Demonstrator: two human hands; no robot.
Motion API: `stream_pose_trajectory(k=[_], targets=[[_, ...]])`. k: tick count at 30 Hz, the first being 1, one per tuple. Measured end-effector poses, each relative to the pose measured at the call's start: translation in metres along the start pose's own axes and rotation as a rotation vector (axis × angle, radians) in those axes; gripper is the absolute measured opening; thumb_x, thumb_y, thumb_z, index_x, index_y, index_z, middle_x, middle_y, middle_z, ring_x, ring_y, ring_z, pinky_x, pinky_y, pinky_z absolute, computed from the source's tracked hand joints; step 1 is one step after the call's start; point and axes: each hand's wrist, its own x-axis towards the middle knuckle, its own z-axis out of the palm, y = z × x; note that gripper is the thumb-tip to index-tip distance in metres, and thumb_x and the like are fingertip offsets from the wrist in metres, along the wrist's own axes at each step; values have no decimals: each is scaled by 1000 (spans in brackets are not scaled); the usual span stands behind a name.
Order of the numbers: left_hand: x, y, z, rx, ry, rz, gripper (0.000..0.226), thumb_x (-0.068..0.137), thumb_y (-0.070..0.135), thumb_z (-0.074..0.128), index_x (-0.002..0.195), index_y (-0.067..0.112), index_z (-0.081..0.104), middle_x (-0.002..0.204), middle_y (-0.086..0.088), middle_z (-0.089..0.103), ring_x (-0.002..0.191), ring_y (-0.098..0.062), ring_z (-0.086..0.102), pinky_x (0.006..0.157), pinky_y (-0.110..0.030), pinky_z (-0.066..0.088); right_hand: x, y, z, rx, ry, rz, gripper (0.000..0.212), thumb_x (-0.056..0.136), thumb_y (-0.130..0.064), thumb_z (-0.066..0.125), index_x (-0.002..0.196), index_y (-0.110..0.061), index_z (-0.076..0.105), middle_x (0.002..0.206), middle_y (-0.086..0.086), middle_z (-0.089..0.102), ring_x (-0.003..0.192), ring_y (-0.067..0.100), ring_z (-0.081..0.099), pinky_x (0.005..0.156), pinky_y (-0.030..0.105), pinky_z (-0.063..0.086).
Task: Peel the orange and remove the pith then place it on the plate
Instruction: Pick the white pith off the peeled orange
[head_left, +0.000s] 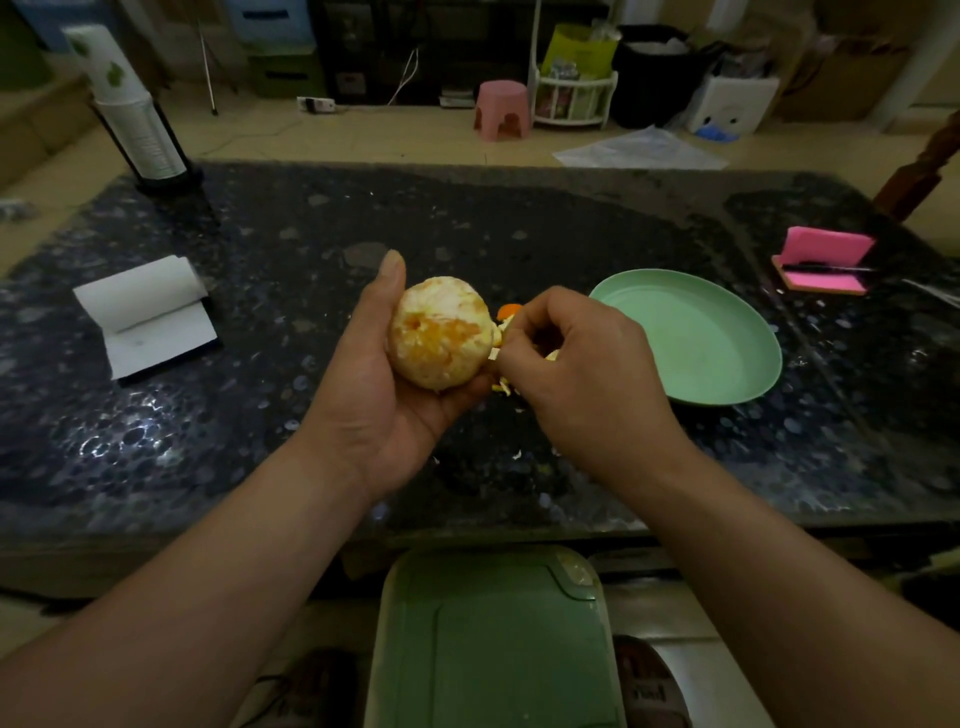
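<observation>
Round, mostly peeled orange (440, 332) w/ white pith patches sits cupped in left hand (379, 384); right hand (582, 364) pinches a pith/peel scrap beside it. Pale green round plate (748, 374), right of the hands, holds nothing yet.

We hold the peeled orange (440, 332) in our left hand (384, 395) above the dark table (260, 441). Our right hand (582, 374) pinches a bit of white pith (494, 355) at its side. The green plate (727, 374) sits just beside our right hand.
</observation>
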Motion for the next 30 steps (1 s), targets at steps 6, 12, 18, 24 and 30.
stream_pose_trajectory(k=[6,12,18,24,30], targets=[[1,3,-5,-81,-67,-49,66,83,66,66,120,12,70,115,-18,73,85,-27,73,63,-32,64,3,1,-2,89,-24,46,13,106,-24,63,106,-31,74,87,-16,72,82,2,66,65,20,50],[5,0,-9,-80,-54,-23,50,85,57,71,114,16,74,116,-12,74,99,-24,72,75,-33,64,3,-4,0,101,-12,3,9,103,-29,68,98,-27,76,87,-13,73,84,5,67,73,26,55],[9,-1,-12,38,-31,1,49,88,54,70,119,17,71,120,-10,75,107,-23,72,87,-38,63,2,-3,-1,77,-46,-36,8,100,-34,72,105,-29,76,94,-14,73,88,5,68,78,37,60],[11,-3,-11,193,-7,48,78,86,55,75,145,8,56,137,-16,70,113,-26,72,99,-47,61,3,2,-3,-100,-38,-156,10,101,-36,68,104,-28,74,94,-14,69,84,6,63,73,37,57],[7,-5,-7,239,-27,51,77,92,54,70,148,4,53,139,-21,67,112,-27,71,103,-52,58,2,0,-1,-229,40,-255,8,98,-27,67,92,-22,69,84,-9,63,73,12,55,61,41,51]])
